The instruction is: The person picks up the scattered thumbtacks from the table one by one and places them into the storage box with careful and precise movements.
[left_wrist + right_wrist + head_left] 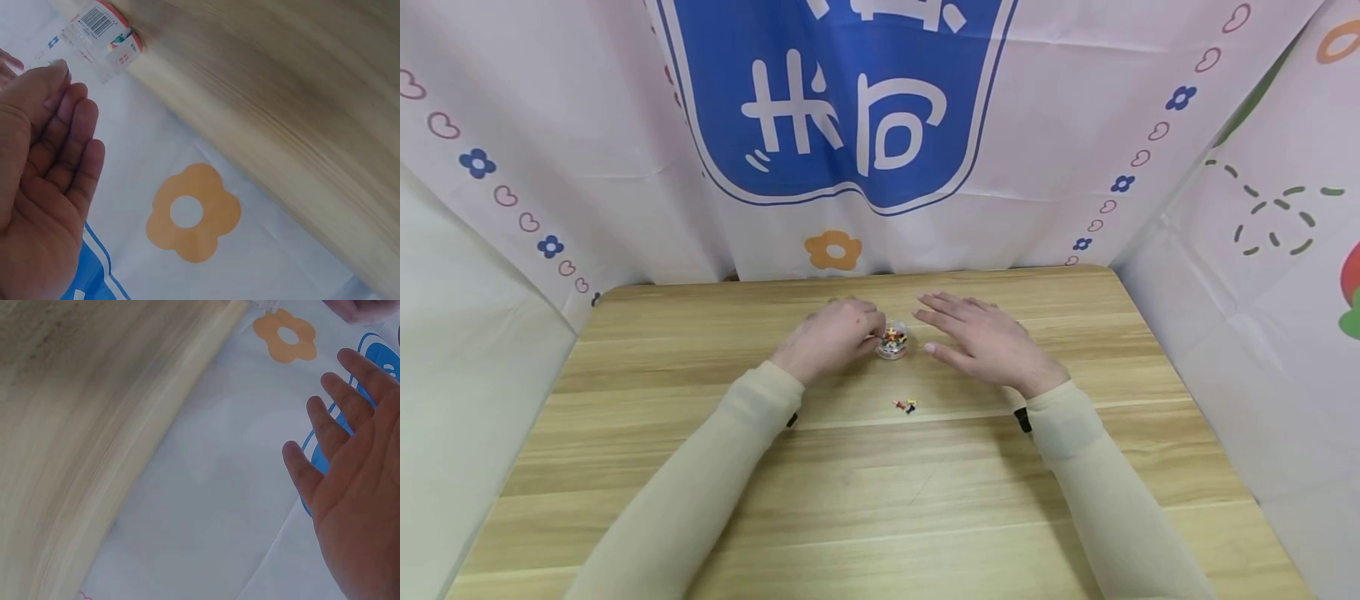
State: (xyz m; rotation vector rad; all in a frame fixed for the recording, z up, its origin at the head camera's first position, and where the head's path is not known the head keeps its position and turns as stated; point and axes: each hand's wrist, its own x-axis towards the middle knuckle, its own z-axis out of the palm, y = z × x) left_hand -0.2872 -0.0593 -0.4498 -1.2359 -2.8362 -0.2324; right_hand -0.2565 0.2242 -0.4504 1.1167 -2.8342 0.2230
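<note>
A small clear plastic jar of colourful push pins stands on the wooden table; the left wrist view shows the barcode label on the jar. My left hand is at the jar's left side, with its fingertips close to the rim. In the left wrist view the left hand's fingers bend and the thumb tip meets the index finger; I cannot tell whether something small is between them. To the right of the jar, my right hand is spread, palm down, holding nothing. Several loose push pins lie in front of the jar.
The wooden table ends at a back edge, behind which hangs a white cloth with a blue emblem and an orange flower. White cloth also borders both sides. A dark band shows under the right wrist.
</note>
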